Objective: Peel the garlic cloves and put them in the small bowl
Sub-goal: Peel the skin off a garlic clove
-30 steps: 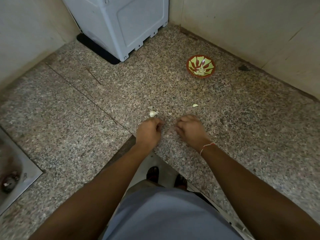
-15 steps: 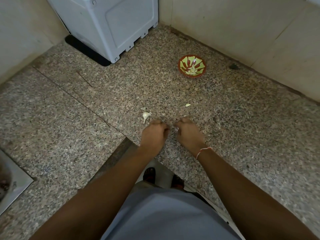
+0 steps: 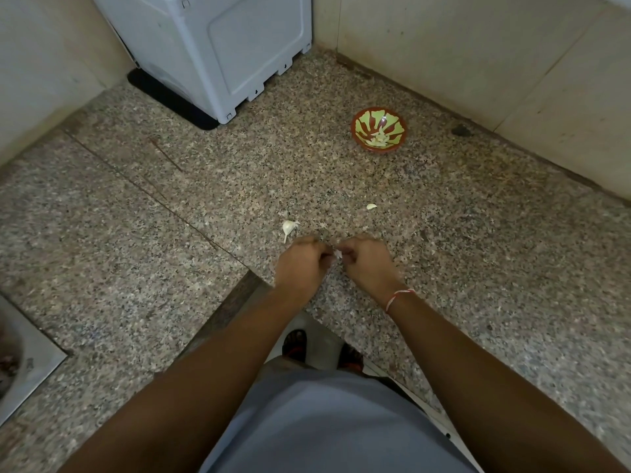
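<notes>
Bowl (image 3: 379,134) on worktop (image 3: 478,250), far right, near wall. Two garlic cloves (image 3: 289,227) (image 3: 371,206) between bowl and hands (image 3: 302,264) (image 3: 367,264). Appliance (image 3: 218,46) in back corner. Sink (image 3: 20,363) at left.

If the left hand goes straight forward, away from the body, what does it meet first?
Probably the unpeeled garlic clove lying on the countertop, just beyond the left hand. Depth is unclear; the hand might pass above it.

Garlic clove (image 3: 338,254) pinched, two cloves (image 3: 288,227) loose, bowl (image 3: 379,129) upright
</notes>
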